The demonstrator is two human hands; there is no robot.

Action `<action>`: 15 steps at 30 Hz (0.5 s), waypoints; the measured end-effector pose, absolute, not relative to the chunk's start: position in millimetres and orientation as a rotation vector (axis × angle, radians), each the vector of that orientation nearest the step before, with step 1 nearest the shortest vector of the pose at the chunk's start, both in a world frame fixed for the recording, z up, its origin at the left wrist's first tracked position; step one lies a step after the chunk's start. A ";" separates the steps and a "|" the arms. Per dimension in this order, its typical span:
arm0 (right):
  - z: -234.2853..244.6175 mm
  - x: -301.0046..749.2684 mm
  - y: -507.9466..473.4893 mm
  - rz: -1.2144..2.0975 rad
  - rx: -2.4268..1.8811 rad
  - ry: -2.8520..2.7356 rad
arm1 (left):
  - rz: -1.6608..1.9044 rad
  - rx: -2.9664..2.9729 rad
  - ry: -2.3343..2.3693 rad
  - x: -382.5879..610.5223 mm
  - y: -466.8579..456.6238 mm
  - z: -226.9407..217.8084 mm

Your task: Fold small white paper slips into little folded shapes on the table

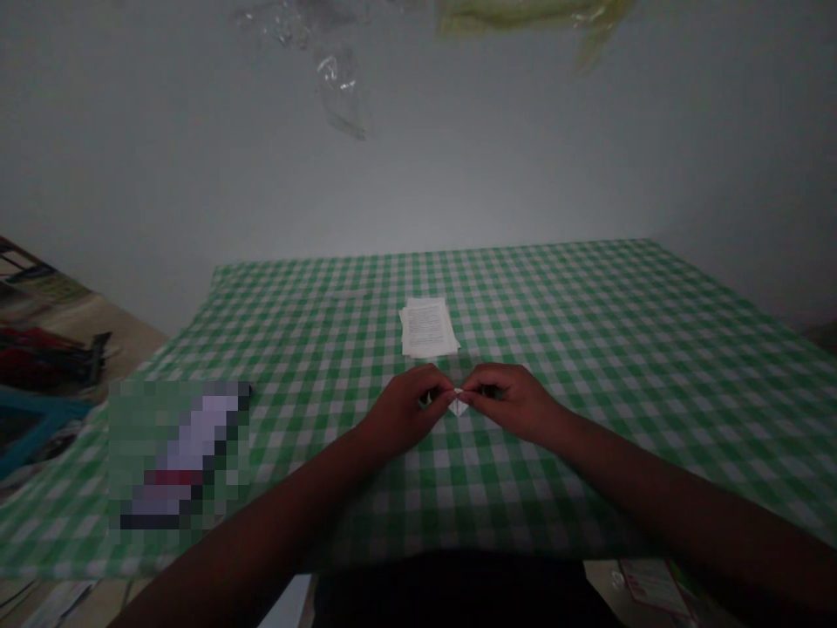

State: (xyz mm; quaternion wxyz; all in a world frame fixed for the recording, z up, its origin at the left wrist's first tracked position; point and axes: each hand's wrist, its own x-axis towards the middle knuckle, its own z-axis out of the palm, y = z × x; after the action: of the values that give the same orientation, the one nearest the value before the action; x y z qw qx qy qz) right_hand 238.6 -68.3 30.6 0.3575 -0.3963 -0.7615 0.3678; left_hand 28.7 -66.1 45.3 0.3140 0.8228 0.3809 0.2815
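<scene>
A small piece of folded white paper [459, 406] is held between my two hands, above the near middle of the table. My left hand [413, 403] pinches its left side between thumb and fingers. On the other side, my right hand [508, 397] pinches it the same way, and the fingertips of both hands almost meet. Most of the paper's upper part is hidden by the fingers; a pointed lower end shows below them. Just beyond my hands lies a loose stack of printed paper sheets [428, 328].
A green and white checked cloth [588, 323] covers the table, which stands against a pale wall [458, 157]. At the left lies a blurred-out flat object [196, 445], apparently a phone. Clear and yellow plastic [529, 17] hangs on the wall.
</scene>
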 end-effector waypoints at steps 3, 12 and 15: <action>27.7 239.4 -66.8 1.000 -1.040 -1.879 | 0.800 2.138 1.033 27.1 -64.9 43.5; 29.5 240.2 -61.8 1.122 -1.106 -1.598 | 0.944 1.813 1.151 23.1 -58.7 42.1; 29.7 240.4 -60.2 1.142 -1.114 -1.574 | 0.998 1.690 1.120 22.8 -56.2 38.9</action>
State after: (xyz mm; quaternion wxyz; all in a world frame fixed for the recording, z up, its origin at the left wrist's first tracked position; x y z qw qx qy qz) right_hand 240.4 -60.2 29.7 0.4352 -0.4476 -0.6324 0.4587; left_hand 22.8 -56.2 38.9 0.4265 0.6763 0.4483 0.3996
